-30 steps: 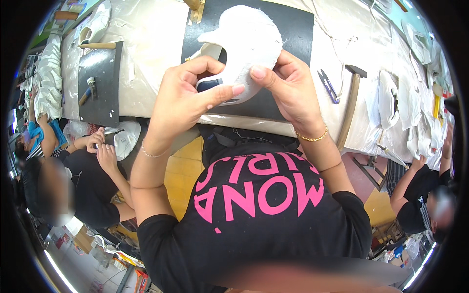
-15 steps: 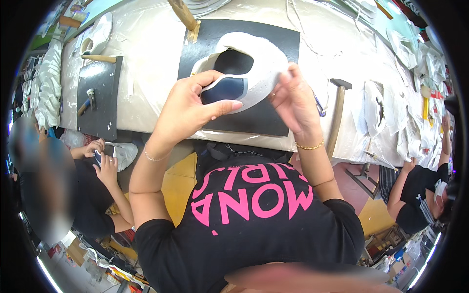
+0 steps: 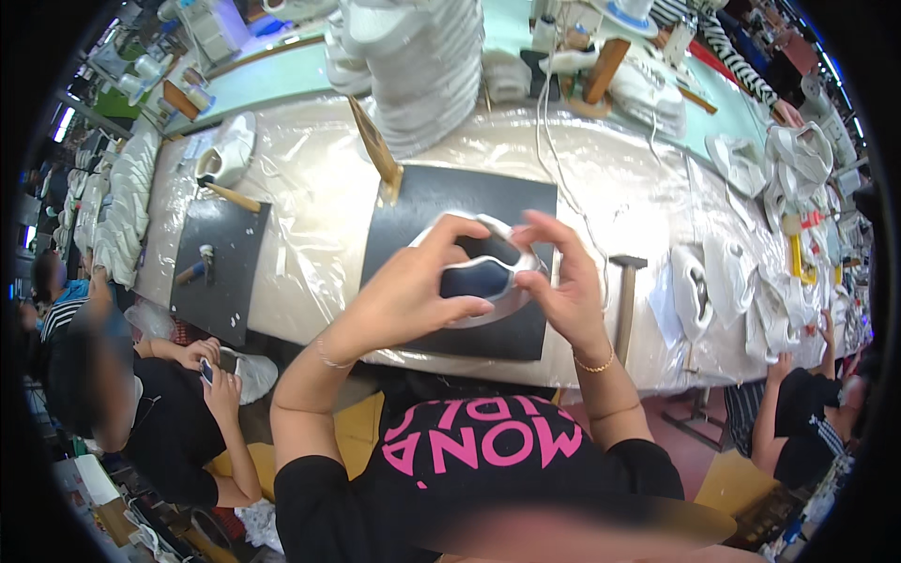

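Over a black board (image 3: 460, 188) I hold a white shoe upper with a dark blue lining (image 3: 474, 280) around its opening. My left hand (image 3: 408, 281) grips its left side, thumb along the near edge and fingers curled over the top. At the right end my right hand (image 3: 568, 281) is closed on the upper, thumb pressed to the rim beside the lining and index finger bent above. The fingers hide parts of the upper's far side and right end.
A wooden post (image 3: 380, 155) rises at the board's far-left corner. A hammer (image 3: 627, 291) lies to the right, near a white cord (image 3: 568, 188). Stacked white uppers (image 3: 413, 75) stand behind; several more (image 3: 694, 291) lie right. A person (image 3: 178, 422) sits at the left, beside another black board (image 3: 235, 249).
My right hand has closed from a loose, open pose onto the upper's right end. The upper is tilted differently, its opening narrower. The view has swung up, showing more of the table's far side.
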Demonstrator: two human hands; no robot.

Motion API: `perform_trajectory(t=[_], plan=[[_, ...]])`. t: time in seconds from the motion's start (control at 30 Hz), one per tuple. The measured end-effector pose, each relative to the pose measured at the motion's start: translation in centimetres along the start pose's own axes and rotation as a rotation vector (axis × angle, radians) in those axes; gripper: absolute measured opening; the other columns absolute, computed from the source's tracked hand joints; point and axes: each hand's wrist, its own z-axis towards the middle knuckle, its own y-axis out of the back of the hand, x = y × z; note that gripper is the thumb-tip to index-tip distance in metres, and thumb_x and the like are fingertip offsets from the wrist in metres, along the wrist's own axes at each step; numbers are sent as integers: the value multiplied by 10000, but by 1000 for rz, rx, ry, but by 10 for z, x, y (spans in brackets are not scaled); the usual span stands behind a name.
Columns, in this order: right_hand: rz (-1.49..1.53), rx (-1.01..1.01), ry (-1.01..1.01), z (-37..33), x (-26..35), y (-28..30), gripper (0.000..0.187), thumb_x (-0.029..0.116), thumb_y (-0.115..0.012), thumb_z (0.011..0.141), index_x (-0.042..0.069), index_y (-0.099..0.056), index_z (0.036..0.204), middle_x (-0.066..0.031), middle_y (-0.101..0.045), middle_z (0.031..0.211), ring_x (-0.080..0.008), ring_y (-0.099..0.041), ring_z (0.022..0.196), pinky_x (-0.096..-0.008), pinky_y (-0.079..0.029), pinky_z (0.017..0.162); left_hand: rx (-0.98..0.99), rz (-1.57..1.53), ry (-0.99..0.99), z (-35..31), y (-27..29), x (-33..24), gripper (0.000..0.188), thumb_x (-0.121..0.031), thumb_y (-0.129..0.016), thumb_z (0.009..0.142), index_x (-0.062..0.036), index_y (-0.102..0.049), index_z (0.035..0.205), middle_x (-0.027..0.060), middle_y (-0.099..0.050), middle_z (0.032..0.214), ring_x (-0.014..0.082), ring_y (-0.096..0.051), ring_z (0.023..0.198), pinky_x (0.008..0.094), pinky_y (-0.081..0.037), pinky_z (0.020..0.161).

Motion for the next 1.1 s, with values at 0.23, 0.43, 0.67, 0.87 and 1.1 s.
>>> perform_trajectory(t=[0.23,0.43,0.67,0.87,1.1], plan=[[222,-246,-48,2,-15,26,337,138,-694,898,1,-605,1192,-92,-646,1071,-175,-594,1037,-313,-431,961,-319,-1161,-155,-13,71,-27,996,104,-722,736,-136,-166,1527,212,-577,1258,259,-660,1032,331,-529,911],[228,-113,-49,-5,-22,12,198,88,-680,896,-7,-652,1069,-92,-650,1001,-164,-603,941,-273,-458,857,-527,-644,-275,7,34,-51,1151,162,-695,745,-212,37,1550,214,-542,1325,215,-679,986,292,-577,759],[-36,-179,124,3,2,17,259,90,-711,844,5,-656,1082,-124,-653,1034,-236,-608,977,-315,-463,883,-527,-470,-208,21,10,-58,1140,138,-719,741,-161,21,1554,230,-593,1270,166,-703,845,184,-512,554],[-401,-73,508,40,42,43,752,580,-717,695,70,-633,1242,-140,-556,1277,-306,-527,1182,-418,-430,984,-308,-537,-106,19,3,-65,1134,137,-711,722,-154,-5,1560,231,-592,1273,148,-699,834,182,-506,541],[-427,107,527,56,53,35,833,699,-644,659,128,-632,1266,-123,-519,1343,-342,-489,1245,-473,-388,1028,-252,-436,-111,16,-4,-66,1120,111,-693,746,-177,19,1561,219,-489,1388,170,-673,949,249,-574,687]])
